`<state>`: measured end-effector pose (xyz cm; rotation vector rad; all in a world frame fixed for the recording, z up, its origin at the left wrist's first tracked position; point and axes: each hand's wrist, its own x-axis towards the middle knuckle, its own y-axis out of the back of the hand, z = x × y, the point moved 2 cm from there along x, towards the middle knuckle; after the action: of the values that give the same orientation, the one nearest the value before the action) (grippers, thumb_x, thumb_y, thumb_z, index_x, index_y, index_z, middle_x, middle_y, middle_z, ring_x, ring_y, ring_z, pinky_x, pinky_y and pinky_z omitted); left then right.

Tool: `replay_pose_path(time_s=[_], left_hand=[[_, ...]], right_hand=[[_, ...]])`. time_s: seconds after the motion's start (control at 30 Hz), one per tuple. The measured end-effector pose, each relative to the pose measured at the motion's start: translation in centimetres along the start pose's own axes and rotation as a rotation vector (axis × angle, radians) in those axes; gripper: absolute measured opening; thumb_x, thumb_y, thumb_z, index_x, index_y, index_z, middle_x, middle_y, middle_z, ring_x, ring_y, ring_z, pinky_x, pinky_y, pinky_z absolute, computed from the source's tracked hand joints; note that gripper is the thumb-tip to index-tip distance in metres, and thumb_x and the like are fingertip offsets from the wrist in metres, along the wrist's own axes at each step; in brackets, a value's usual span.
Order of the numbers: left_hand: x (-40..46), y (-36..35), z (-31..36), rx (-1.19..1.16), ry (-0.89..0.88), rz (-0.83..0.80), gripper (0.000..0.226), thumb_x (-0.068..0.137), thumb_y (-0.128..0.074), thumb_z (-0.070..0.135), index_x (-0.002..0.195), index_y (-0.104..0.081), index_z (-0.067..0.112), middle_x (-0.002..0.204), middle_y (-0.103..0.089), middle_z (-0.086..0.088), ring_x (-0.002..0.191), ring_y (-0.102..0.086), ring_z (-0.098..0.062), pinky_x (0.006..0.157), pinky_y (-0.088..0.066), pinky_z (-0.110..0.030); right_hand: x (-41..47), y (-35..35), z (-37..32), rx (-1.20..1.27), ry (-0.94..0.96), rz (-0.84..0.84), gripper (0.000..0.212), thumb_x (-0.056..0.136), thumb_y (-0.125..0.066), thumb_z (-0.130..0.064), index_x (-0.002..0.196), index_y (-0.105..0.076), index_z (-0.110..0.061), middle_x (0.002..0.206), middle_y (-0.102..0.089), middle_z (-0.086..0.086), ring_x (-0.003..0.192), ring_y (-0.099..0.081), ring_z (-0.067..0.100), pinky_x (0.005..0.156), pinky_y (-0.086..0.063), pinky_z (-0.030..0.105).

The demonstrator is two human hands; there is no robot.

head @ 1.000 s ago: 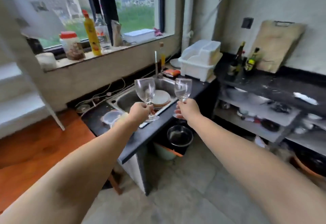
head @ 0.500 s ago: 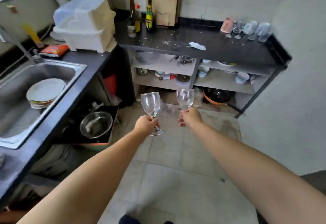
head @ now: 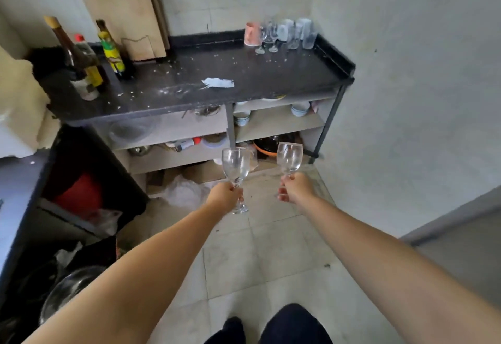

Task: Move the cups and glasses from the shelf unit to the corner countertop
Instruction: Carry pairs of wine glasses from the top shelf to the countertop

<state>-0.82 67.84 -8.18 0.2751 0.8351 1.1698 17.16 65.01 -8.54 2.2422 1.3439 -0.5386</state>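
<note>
My left hand (head: 225, 196) grips the stem of a clear wine glass (head: 235, 168), held upright over the tiled floor. My right hand (head: 295, 188) holds a second clear wine glass (head: 289, 157) by its stem, also upright. Both glasses hang in front of the black corner countertop (head: 244, 75), below its edge. At the counter's far right corner stand a pink cup (head: 252, 34) and several clear glasses (head: 287, 35) in a tight group.
Several bottles (head: 89, 56) stand at the counter's left, with a wooden board (head: 122, 4) leaning on the wall behind. A white scrap (head: 218, 82) lies mid-counter. Shelves under the counter hold bowls (head: 299, 109) and pans. A metal bowl (head: 67, 289) sits low on the left.
My view has swung from the sink and window round to the corner counter and closed in on it. Both hands have carried their wine glasses along, still upright.
</note>
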Motion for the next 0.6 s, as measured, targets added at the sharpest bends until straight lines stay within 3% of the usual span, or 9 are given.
replay_pose_path(time_s=[0.1,0.17,0.3,0.43,0.6], left_hand=[[4.1,-1.5,3.9,-0.046,-0.026,-0.062,0.023,0.092,-0.052,0.017,0.073,-0.062,0.008,0.079,-0.063,-0.004,0.058,-0.049,-0.010,0.044,-0.038,-0.017],[5.4,-2.0,5.6,-0.076,-0.035,-0.081,0.026,0.092,-0.053,0.017,0.068,-0.059,0.010,0.083,-0.065,-0.006,0.059,-0.050,-0.010,0.049,-0.039,-0.020],[10.9,-4.9,11.1,-0.065,-0.082,-0.161,0.024,0.090,-0.053,0.017,0.068,-0.058,0.009,0.081,-0.066,-0.004,0.058,-0.049,-0.011,0.051,-0.038,-0.021],[17.3,-7.3,17.2,-0.038,-0.114,-0.181,0.023,0.089,-0.053,0.018,0.074,-0.063,0.005,0.064,-0.057,0.000,0.055,-0.046,-0.012,0.049,-0.034,-0.022],[24.8,-9.0,24.5,-0.101,-0.096,-0.148,0.027,0.091,-0.054,0.021,0.071,-0.063,0.005,0.069,-0.056,-0.008,0.060,-0.047,-0.016,0.055,-0.036,-0.027]], right_hand=[[2.7,2.5,-2.1,0.069,-0.023,0.056,0.025,0.099,-0.042,-0.007,0.120,-0.051,0.003,0.070,-0.051,0.006,0.052,-0.052,0.016,0.034,-0.048,0.021],[3.9,3.4,-2.9,0.082,-0.017,0.074,0.027,0.100,-0.041,-0.007,0.122,-0.051,0.004,0.070,-0.050,0.006,0.053,-0.051,0.016,0.040,-0.049,0.024],[9.5,7.0,-5.6,0.152,-0.020,0.128,0.020,0.098,-0.043,-0.004,0.114,-0.054,0.000,0.070,-0.048,0.007,0.054,-0.050,0.016,0.037,-0.049,0.022],[16.6,10.6,-9.4,0.148,0.017,0.140,0.023,0.098,-0.042,-0.004,0.118,-0.053,0.000,0.075,-0.048,0.007,0.058,-0.052,0.018,0.050,-0.053,0.029],[25.0,15.0,-14.9,0.092,0.021,0.112,0.013,0.096,-0.045,-0.004,0.104,-0.054,-0.002,0.076,-0.051,0.010,0.054,-0.051,0.018,0.041,-0.048,0.023]])
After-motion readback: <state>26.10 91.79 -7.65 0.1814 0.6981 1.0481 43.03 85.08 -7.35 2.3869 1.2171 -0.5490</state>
